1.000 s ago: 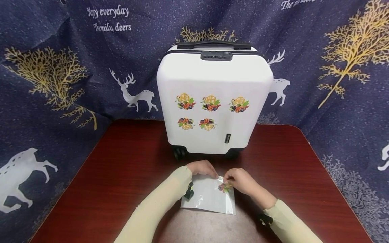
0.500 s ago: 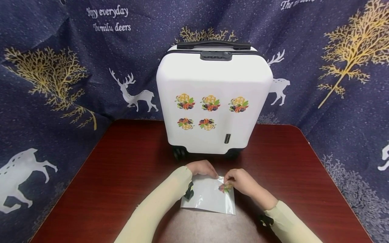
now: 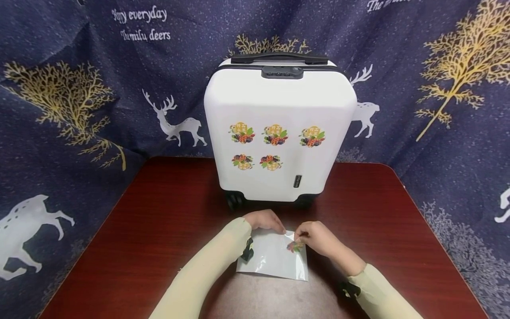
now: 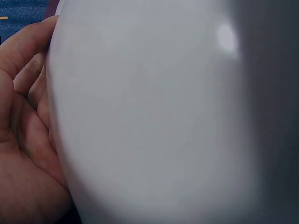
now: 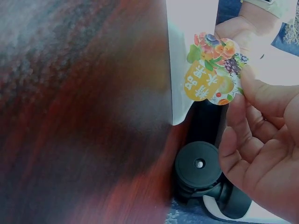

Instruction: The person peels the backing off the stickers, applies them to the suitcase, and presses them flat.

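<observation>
A glossy white sheet (image 3: 271, 259) is held up in front of the suitcase. At its upper edge my left hand (image 3: 264, 220) grips it; in the left wrist view the sheet (image 4: 145, 116) fills most of the picture beside curled fingers (image 4: 30, 46). My right hand (image 3: 316, 237) pinches a fruit sticker (image 5: 212, 70) between thumb and fingers at the sheet's upper right corner. Printed on the sticker are colourful fruits and a yellow label with white characters. In the right wrist view the sticker overlaps the sheet's edge.
Behind the hands stands a white suitcase (image 3: 280, 97) with several fruit stickers in two rows and a black handle (image 3: 279, 57). A black wheel (image 5: 198, 163) shows close to my right hand. The dark red table (image 3: 159, 230) meets a blue deer-print cloth (image 3: 167, 66).
</observation>
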`<state>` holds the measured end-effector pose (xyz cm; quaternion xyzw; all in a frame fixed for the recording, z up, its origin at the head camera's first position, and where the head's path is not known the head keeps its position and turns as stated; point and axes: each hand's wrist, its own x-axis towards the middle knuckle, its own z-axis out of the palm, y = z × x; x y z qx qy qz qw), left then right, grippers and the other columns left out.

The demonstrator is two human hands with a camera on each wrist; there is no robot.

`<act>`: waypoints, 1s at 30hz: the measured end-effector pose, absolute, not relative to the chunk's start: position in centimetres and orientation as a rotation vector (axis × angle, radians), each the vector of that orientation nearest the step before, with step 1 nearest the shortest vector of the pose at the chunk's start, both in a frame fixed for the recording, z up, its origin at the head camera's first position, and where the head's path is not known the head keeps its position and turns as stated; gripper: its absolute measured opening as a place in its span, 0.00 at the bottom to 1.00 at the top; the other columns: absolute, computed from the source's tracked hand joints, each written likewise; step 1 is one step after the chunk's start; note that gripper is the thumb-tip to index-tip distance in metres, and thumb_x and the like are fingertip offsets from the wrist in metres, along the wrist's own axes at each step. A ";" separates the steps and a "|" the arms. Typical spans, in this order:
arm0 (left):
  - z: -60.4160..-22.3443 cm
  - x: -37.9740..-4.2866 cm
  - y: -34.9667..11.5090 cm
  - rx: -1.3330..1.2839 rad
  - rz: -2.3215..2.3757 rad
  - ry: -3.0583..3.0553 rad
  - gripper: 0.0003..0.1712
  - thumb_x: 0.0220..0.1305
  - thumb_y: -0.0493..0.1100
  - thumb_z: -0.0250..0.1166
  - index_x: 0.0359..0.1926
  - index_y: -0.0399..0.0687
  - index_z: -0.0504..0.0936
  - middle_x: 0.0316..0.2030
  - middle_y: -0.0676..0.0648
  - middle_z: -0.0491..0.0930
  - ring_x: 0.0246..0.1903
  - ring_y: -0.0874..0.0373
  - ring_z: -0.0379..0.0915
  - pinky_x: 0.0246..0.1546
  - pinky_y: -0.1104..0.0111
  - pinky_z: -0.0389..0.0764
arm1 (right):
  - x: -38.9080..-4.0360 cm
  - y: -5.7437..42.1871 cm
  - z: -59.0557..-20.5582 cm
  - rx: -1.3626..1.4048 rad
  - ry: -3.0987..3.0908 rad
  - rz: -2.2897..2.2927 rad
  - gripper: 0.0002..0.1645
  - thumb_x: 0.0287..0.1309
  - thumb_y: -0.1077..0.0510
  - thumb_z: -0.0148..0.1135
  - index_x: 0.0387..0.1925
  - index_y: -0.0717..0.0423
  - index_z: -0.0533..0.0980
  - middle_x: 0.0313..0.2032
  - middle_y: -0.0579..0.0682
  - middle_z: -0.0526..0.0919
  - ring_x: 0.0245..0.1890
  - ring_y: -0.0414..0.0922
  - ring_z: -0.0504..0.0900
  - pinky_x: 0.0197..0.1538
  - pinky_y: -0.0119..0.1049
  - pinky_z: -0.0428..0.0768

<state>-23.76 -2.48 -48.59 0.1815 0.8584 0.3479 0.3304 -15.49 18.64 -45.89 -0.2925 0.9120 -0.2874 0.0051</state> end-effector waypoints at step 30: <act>-48.3 -23.7 -2.5 0.479 0.877 2.260 0.16 0.58 0.49 0.72 0.45 0.48 0.92 0.48 0.48 0.90 0.40 0.64 0.77 0.46 0.73 0.76 | -15.2 19.2 -45.4 -0.833 2.806 -0.939 0.10 0.54 0.70 0.70 0.25 0.52 0.83 0.27 0.42 0.84 0.31 0.29 0.73 0.36 0.27 0.76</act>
